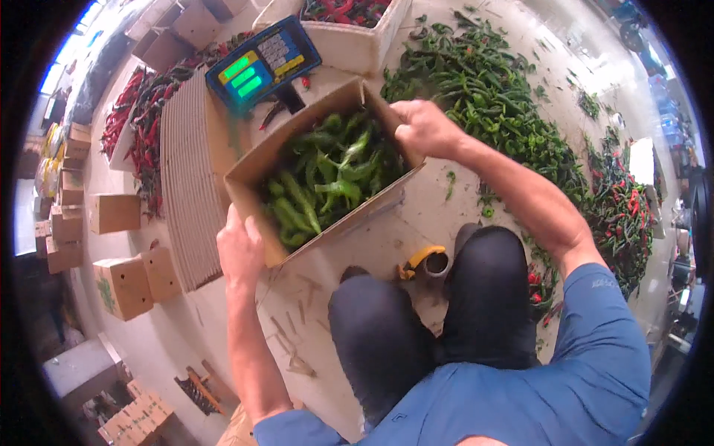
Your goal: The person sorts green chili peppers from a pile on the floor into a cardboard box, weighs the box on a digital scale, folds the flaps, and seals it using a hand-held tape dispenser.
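An open cardboard box holding long green peppers is tilted between my two hands. My left hand grips its near left end, thumb up along the wall. The far right end is in my right hand, fingers curled over the rim. Just beyond the box stands the display head of a weighing scale, its green digits lit. Some of the scale below is hidden by the box. A tape dispenser with a yellow handle sits on the floor by my feet.
Flattened cardboard sheets stand stacked left of the box. Green peppers lie heaped on the right, with a mixed red and green pile farther right. A white foam crate holds red peppers. Closed cartons stand at left.
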Demonstrator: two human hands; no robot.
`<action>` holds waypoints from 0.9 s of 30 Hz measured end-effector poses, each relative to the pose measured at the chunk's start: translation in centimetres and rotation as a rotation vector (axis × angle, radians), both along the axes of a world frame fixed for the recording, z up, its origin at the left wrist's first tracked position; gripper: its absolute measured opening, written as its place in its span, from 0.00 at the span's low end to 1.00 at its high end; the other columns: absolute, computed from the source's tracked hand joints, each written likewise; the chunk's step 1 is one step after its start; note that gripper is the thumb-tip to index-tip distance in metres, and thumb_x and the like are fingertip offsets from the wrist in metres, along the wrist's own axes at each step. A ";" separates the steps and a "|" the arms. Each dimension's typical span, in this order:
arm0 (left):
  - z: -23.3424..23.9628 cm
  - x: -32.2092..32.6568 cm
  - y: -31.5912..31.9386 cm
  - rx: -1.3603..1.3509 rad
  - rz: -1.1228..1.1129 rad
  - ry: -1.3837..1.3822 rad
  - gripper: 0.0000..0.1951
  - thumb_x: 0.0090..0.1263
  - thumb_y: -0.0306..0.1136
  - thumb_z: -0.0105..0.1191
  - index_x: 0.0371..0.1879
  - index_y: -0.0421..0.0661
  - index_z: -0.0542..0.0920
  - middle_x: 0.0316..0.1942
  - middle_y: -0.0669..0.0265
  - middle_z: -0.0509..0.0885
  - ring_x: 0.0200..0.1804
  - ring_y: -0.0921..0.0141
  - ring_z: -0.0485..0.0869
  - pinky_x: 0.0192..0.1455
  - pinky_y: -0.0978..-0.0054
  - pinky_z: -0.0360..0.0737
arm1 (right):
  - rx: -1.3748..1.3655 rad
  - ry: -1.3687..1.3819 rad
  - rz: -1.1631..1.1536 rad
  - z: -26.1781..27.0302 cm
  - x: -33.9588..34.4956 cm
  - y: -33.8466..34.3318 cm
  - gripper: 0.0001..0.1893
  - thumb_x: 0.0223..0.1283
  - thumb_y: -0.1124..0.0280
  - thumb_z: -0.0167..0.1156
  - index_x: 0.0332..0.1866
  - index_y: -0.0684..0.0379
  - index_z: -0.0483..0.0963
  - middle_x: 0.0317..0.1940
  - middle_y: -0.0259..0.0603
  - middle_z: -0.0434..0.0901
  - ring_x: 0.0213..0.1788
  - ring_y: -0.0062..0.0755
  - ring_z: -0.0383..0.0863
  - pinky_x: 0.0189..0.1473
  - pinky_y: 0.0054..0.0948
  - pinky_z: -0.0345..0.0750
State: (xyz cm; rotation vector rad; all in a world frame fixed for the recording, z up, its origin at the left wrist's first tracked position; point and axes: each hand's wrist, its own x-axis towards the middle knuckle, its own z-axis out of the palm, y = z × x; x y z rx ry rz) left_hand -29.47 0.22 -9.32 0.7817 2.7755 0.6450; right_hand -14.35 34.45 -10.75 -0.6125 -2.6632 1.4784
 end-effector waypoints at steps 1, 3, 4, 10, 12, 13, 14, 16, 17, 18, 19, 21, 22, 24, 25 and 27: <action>-0.1 0.5 0.4 0.130 -0.051 0.003 0.19 0.73 0.28 0.48 0.61 0.38 0.75 0.38 0.39 0.84 0.40 0.41 0.84 0.41 0.49 0.80 | 0.180 0.160 0.038 -0.4 0.8 1.0 0.15 0.53 0.74 0.54 0.46 0.64 0.79 0.42 0.58 0.83 0.48 0.62 0.82 0.53 0.46 0.79; 0.1 0.0 0.5 0.196 -0.046 0.062 0.18 0.72 0.27 0.47 0.61 0.40 0.75 0.36 0.38 0.84 0.40 0.39 0.83 0.41 0.46 0.80 | 0.164 0.192 -0.052 -0.5 0.9 0.2 0.14 0.53 0.73 0.54 0.43 0.64 0.79 0.42 0.58 0.83 0.48 0.63 0.81 0.53 0.48 0.78; -0.5 0.4 0.7 0.126 0.009 0.068 0.19 0.72 0.27 0.47 0.61 0.40 0.75 0.38 0.39 0.84 0.41 0.40 0.84 0.43 0.47 0.80 | 0.104 0.168 -0.083 -0.9 1.2 -0.4 0.13 0.53 0.73 0.53 0.43 0.64 0.79 0.42 0.58 0.83 0.48 0.63 0.81 0.53 0.48 0.78; -0.4 0.1 0.6 0.093 -0.010 0.083 0.20 0.72 0.28 0.48 0.62 0.38 0.74 0.38 0.39 0.85 0.42 0.40 0.84 0.45 0.46 0.80 | -0.102 0.148 -0.174 1.7 1.8 -1.3 0.18 0.54 0.74 0.54 0.49 0.64 0.80 0.42 0.60 0.83 0.47 0.57 0.84 0.53 0.42 0.79; -0.8 1.0 0.6 0.048 0.048 0.079 0.20 0.73 0.28 0.49 0.62 0.36 0.74 0.39 0.38 0.85 0.43 0.41 0.84 0.45 0.47 0.81 | 0.026 0.120 -0.082 -0.7 1.5 -0.9 0.17 0.54 0.75 0.54 0.49 0.64 0.80 0.41 0.59 0.84 0.46 0.57 0.84 0.52 0.41 0.79; -0.6 1.0 0.2 0.026 0.007 0.038 0.20 0.73 0.27 0.48 0.63 0.36 0.74 0.38 0.38 0.85 0.43 0.41 0.85 0.45 0.49 0.81 | 0.016 0.123 -0.101 -1.0 1.1 -1.3 0.15 0.55 0.76 0.53 0.47 0.65 0.79 0.40 0.59 0.84 0.45 0.58 0.84 0.51 0.42 0.80; -0.5 0.9 -0.1 0.060 -0.011 0.052 0.20 0.73 0.28 0.48 0.63 0.35 0.74 0.38 0.37 0.84 0.42 0.41 0.85 0.45 0.48 0.81 | 0.123 0.084 -0.034 -0.5 0.6 -0.4 0.13 0.55 0.76 0.54 0.44 0.66 0.79 0.39 0.59 0.83 0.43 0.55 0.84 0.49 0.42 0.79; -0.1 0.6 -0.3 0.125 -0.053 0.079 0.21 0.73 0.28 0.47 0.63 0.34 0.73 0.36 0.37 0.84 0.41 0.41 0.85 0.43 0.47 0.80 | -0.126 0.098 -0.129 -0.5 1.3 -1.1 0.12 0.55 0.76 0.54 0.43 0.67 0.79 0.37 0.58 0.83 0.41 0.52 0.85 0.47 0.41 0.79; 1.7 1.2 0.2 0.217 -0.007 -0.065 0.22 0.73 0.29 0.47 0.63 0.31 0.72 0.36 0.36 0.84 0.40 0.40 0.84 0.42 0.46 0.79 | -0.054 0.127 -0.143 -0.3 1.5 -1.2 0.12 0.55 0.76 0.54 0.43 0.67 0.78 0.36 0.58 0.83 0.41 0.50 0.85 0.47 0.40 0.79; 0.8 1.0 0.3 0.140 0.011 -0.024 0.21 0.73 0.29 0.47 0.63 0.32 0.73 0.36 0.38 0.84 0.40 0.41 0.84 0.43 0.48 0.80 | 0.018 0.157 -0.156 0.1 1.6 -1.3 0.12 0.55 0.76 0.55 0.43 0.67 0.78 0.35 0.57 0.83 0.40 0.48 0.85 0.47 0.39 0.79; 0.1 0.9 0.6 0.063 0.029 0.021 0.21 0.73 0.28 0.47 0.62 0.32 0.74 0.36 0.39 0.85 0.40 0.42 0.84 0.43 0.49 0.80 | -0.057 0.149 -0.144 -0.7 1.1 -1.7 0.12 0.55 0.75 0.55 0.43 0.67 0.78 0.36 0.58 0.83 0.42 0.52 0.85 0.48 0.41 0.79; -0.1 1.1 0.5 0.023 0.025 0.051 0.19 0.73 0.28 0.47 0.61 0.34 0.75 0.36 0.40 0.85 0.40 0.42 0.85 0.43 0.50 0.80 | 0.033 0.097 -0.073 -0.8 0.6 -0.6 0.12 0.55 0.75 0.55 0.43 0.67 0.78 0.38 0.59 0.83 0.44 0.57 0.84 0.49 0.44 0.79; 1.0 1.0 0.4 0.066 0.008 0.050 0.19 0.73 0.27 0.47 0.61 0.35 0.75 0.35 0.40 0.85 0.39 0.42 0.85 0.42 0.50 0.80 | 0.041 0.132 -0.061 -0.5 -0.3 -0.1 0.12 0.54 0.75 0.55 0.43 0.67 0.79 0.39 0.60 0.83 0.45 0.58 0.83 0.50 0.45 0.79; 2.8 0.9 0.3 0.153 -0.028 0.050 0.18 0.73 0.27 0.47 0.60 0.37 0.75 0.34 0.39 0.84 0.38 0.42 0.84 0.40 0.49 0.80 | -0.129 0.255 -0.130 -1.3 0.9 -0.3 0.14 0.53 0.74 0.55 0.44 0.65 0.80 0.39 0.59 0.82 0.44 0.57 0.83 0.50 0.45 0.79; 1.8 1.0 0.2 0.299 -0.032 0.062 0.18 0.73 0.28 0.48 0.61 0.38 0.74 0.34 0.38 0.84 0.37 0.41 0.84 0.39 0.47 0.80 | -0.038 0.242 -0.125 -1.2 1.3 -0.4 0.14 0.53 0.74 0.55 0.43 0.65 0.80 0.38 0.58 0.83 0.44 0.57 0.83 0.50 0.45 0.79; -0.3 0.9 -0.5 0.087 0.010 0.096 0.18 0.73 0.28 0.48 0.62 0.39 0.74 0.35 0.39 0.85 0.39 0.41 0.84 0.40 0.47 0.80 | 0.049 0.198 -0.091 -0.7 1.0 -0.7 0.14 0.53 0.74 0.55 0.43 0.65 0.80 0.38 0.58 0.83 0.44 0.57 0.83 0.50 0.44 0.79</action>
